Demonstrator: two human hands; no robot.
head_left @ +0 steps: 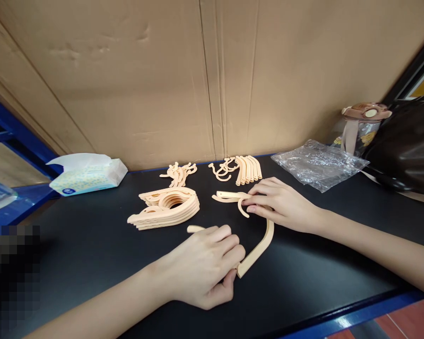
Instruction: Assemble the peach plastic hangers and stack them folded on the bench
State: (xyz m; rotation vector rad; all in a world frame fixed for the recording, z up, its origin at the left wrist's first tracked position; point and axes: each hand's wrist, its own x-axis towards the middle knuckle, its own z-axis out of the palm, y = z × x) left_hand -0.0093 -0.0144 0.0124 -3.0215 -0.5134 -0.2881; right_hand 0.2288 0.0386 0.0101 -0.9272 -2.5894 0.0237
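Observation:
A peach plastic hanger arm (260, 245) lies curved on the black table (92, 263) between my hands. My left hand (205, 266) is closed around its near end, and a short peach tip (195, 229) sticks out past the knuckles. My right hand (281, 205) pinches the far end, where a hook piece (243, 209) and another arm (229, 195) meet. A stack of assembled peach hangers (167, 209) sits just left of my hands. Behind lie loose hooks (179, 173) and a row of curved arms (247, 168).
A tissue pack (88, 174) rests at the back left. At the right are a crumpled clear plastic bag (318, 165), a lidded cup (362, 125) and a dark bag (406, 146). Cardboard (198, 70) walls off the back. A blue edge (356, 315) runs along the table front.

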